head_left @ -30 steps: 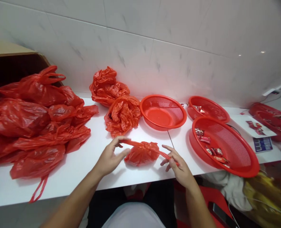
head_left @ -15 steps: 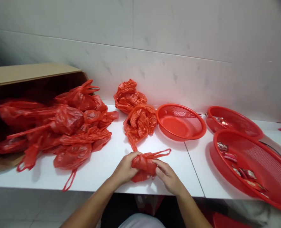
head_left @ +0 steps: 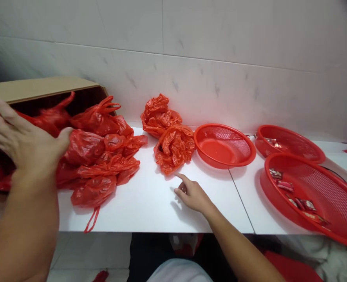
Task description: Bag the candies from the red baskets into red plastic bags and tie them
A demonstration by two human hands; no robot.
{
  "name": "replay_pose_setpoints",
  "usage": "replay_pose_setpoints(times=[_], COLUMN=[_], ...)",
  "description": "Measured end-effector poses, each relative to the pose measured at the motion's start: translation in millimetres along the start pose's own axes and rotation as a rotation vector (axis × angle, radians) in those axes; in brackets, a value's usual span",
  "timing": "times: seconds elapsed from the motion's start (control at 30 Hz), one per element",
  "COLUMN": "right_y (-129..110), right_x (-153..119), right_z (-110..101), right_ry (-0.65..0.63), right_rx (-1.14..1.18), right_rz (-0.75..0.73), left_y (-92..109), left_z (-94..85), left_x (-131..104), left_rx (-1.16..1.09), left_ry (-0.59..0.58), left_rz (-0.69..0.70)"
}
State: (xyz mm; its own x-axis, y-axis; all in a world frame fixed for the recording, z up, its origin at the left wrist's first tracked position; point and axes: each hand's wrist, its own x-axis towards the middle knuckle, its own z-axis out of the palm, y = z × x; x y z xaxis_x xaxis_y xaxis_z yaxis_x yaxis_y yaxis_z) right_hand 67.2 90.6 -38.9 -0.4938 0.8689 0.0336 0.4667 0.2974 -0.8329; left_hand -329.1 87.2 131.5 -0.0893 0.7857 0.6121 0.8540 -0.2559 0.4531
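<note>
My left hand (head_left: 26, 137) is raised at the mouth of the cardboard box (head_left: 53, 83), its fingers spread and holding nothing. Just beyond it is a blurred red plastic bag (head_left: 54, 117). Filled, tied red bags (head_left: 85, 147) spill out of the box beside the hand, one of them with its handle loop (head_left: 93, 219) hanging over the table edge. Over the white table, my right hand (head_left: 192, 194) is open and bare, index finger stretched forward and thumb apart. Its fingertip is close to a crumpled bunch of red plastic bags (head_left: 176, 149); whether it touches I cannot tell.
Another crumpled red bag bunch (head_left: 158, 113) lies against the tiled wall. An empty red basket (head_left: 223, 150) stands right of it. Farther right are a basket (head_left: 297, 147) and a larger one (head_left: 323, 184), both with small wrapped packets. The table's front edge runs near me.
The small red bag that both hands held has left them. My left hand has swung left to the box and opened. My right hand has stayed over the table, now empty.
</note>
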Motion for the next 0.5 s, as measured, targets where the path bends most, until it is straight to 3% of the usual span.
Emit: replay_pose_setpoints(times=[0.07, 0.1, 0.13, 0.2, 0.23, 0.33, 0.4, 0.5], right_y=[-3.6, -4.5, -4.9, -5.2, -5.2, -3.2, 2.5, 20.9], right_x=[22.0, 32.8, 42.2, 53.0, 53.0, 30.3, 0.5, -52.4], right_z=[8.7, 12.5, 15.4, 17.1, 15.5, 2.5, -10.1, -28.8], right_ry=[0.016, 0.029, 0.044, 0.073, 0.085, 0.122, 0.185, 0.42], right_rx=[-0.21, -0.303, -0.373, -0.432, -0.434, -0.412, -0.317, -0.1], right_rz=[0.061, 0.093, 0.119, 0.132, 0.119, 0.039, -0.063, -0.156], left_y=[7.2, 11.8, 17.0, 29.5, 36.6, 57.4, 65.9, 65.1], left_z=[25.4, 43.6, 64.6, 110.7, 133.6, 190.6, 215.1, 235.0], left_x=[-1.6, -5.5, -11.7, -31.2, -44.1, -86.6, -108.8, -120.5], left_rx=[0.045, 0.107, 0.154, 0.153, 0.082, -0.053, -0.052, 0.007], left_ry=[0.256, 0.329, 0.321, 0.175, 0.037, -0.319, -0.473, -0.546], left_rz=[-0.004, 0.023, 0.07, 0.172, 0.231, 0.371, 0.415, 0.367])
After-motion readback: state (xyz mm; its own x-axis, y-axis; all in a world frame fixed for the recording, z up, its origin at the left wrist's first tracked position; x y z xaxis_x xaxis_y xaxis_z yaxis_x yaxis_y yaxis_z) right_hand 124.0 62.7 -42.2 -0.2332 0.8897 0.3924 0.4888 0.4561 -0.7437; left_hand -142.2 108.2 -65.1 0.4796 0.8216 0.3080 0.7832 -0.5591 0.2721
